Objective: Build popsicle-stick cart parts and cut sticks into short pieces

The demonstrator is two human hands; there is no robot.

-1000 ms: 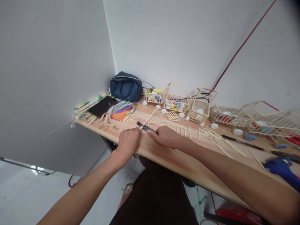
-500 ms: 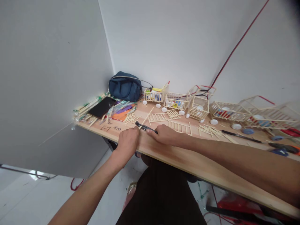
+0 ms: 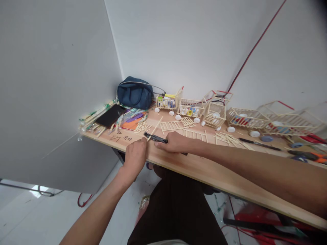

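My left hand [image 3: 136, 152] is closed near the table's front edge, gripping a thin wooden stick [image 3: 156, 125] that slants up and away to the right. My right hand [image 3: 173, 143] is wrapped round black pliers [image 3: 155, 137]. The jaws of the pliers lie against the stick just beyond my left fingers; whether they are closed on it I cannot tell. Behind my right hand lie flat stick grids [image 3: 171, 126], with loose cut sticks [image 3: 142, 126] to their left.
Stick-built carts [image 3: 191, 108] with white wheels stand along the wall. A blue bag [image 3: 135, 92], a black tablet-like slab [image 3: 111, 115] and bundled sticks [image 3: 98, 115] are at the left. More loose sticks [image 3: 230, 140], a black pen-like tool [image 3: 259, 144] and orange-handled pliers [image 3: 306, 156] lie right.
Both hands have shifted slightly left in view, as has the whole scene. The pliers have turned a little, and a second part of their handle now shows below my right hand.
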